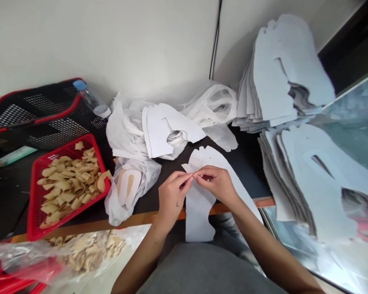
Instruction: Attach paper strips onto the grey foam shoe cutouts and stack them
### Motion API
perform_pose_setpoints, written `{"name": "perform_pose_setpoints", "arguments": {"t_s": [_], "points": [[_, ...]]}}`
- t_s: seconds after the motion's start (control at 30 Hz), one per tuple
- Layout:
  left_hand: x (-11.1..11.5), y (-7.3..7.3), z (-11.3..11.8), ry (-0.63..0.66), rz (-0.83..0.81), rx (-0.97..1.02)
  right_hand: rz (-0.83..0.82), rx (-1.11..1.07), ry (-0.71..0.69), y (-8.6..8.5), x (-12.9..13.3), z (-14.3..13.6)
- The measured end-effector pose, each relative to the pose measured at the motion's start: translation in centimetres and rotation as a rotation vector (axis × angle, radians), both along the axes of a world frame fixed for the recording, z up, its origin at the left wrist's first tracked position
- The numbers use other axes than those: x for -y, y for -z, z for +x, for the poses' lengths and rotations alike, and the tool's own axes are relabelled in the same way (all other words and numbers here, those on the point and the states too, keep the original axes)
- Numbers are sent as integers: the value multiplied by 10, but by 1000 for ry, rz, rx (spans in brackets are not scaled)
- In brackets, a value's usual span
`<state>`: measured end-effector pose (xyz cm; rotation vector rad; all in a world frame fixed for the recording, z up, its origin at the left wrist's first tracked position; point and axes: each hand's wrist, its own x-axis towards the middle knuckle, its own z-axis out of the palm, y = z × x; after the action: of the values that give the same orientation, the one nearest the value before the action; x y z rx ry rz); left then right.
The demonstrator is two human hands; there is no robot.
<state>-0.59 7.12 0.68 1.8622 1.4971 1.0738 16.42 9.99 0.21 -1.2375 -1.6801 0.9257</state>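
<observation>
A white U-shaped cut-out sheet (pixel 200 214) with a notched top lies at the table's front edge, its two legs reaching past the edge toward my lap. Over its upper part, my left hand (pixel 174 192) and my right hand (pixel 217 183) meet fingertip to fingertip. Both are closed in a pinch, thumb against forefinger. Whatever sits between the fingertips is too small to make out. A small pale flap (pixel 188 167) sticks out on the sheet's left side, just beyond the fingertips.
A red basket (pixel 33 192) of curled tan pieces stands left, before a black crate (pixel 49 106) and a bottle (pixel 92 100). Plastic bags (pixel 122 126) and more white cut-outs (pixel 159 122) lie behind my hands. Tall cut-out stacks (pixel 270 73) (pixel 303 171) rise at right.
</observation>
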Motion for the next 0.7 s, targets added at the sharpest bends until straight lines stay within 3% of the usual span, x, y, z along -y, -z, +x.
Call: {"name": "perform_pose_setpoints", "arguments": {"t_s": [0.37, 0.57, 0.7], "points": [[-3, -4, -4, -151, -59, 85, 52, -3, -22, -2, 5, -15], [-5, -2, -12, -61, -238, 362, 80, -6, -55, -8, 5, -20], [-5, 2, -13, -68, -227, 474, 60, -41, -96, -11, 5, -26]]}}
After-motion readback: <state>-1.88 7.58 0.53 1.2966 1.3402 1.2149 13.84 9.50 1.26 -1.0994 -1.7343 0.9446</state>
